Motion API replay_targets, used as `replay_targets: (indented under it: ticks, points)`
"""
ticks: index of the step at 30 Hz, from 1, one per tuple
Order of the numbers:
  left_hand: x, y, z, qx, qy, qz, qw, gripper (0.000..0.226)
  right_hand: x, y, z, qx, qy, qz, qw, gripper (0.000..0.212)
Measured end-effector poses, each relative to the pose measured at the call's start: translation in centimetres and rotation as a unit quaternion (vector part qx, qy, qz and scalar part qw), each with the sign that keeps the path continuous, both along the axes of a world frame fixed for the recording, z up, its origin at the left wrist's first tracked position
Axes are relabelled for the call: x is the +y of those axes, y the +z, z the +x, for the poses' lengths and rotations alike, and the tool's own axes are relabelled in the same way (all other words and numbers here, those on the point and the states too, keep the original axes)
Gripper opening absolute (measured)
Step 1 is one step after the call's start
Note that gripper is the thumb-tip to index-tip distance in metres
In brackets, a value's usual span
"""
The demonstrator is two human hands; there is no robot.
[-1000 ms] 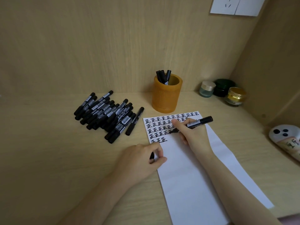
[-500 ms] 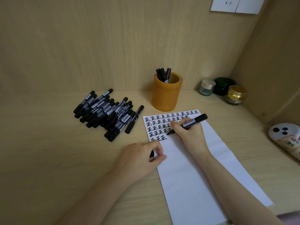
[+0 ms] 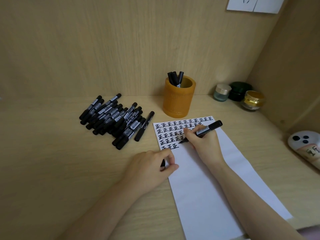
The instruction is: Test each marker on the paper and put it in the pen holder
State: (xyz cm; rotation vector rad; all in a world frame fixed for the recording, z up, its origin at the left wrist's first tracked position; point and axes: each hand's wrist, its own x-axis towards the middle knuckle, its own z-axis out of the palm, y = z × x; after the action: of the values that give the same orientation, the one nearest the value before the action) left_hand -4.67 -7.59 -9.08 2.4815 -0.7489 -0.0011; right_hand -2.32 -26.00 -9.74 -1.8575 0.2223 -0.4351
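My right hand (image 3: 202,141) grips an uncapped black marker (image 3: 207,129), its tip touching the white paper (image 3: 207,179) beside the last row of black characters. The fingers of my left hand (image 3: 152,167) curl round a small black cap (image 3: 162,164) at the paper's left edge. A pile of several capped black markers (image 3: 114,118) lies left of the paper. The orange pen holder (image 3: 179,97) stands behind the paper with three markers (image 3: 175,78) sticking out.
Three small jars (image 3: 239,94) stand in the back right corner by the side wall. A white object with black dots (image 3: 304,144) lies at the right edge. A wooden back wall rises behind the desk, with a socket plate (image 3: 254,4) at top right.
My right hand has moved the marker tip slightly down and left on the paper, toward the last row. My left hand has stayed put with the cap.
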Motion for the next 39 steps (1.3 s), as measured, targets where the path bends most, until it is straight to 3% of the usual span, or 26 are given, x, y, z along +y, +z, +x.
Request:
replay_targets:
  ticks: [39]
  points:
    - [0.00, 0.28, -0.07, 0.017, -0.012, 0.002, 1.000, 0.020, 0.20, 0.33, -0.35, 0.002, 0.007, -0.013, 1.000, 0.025]
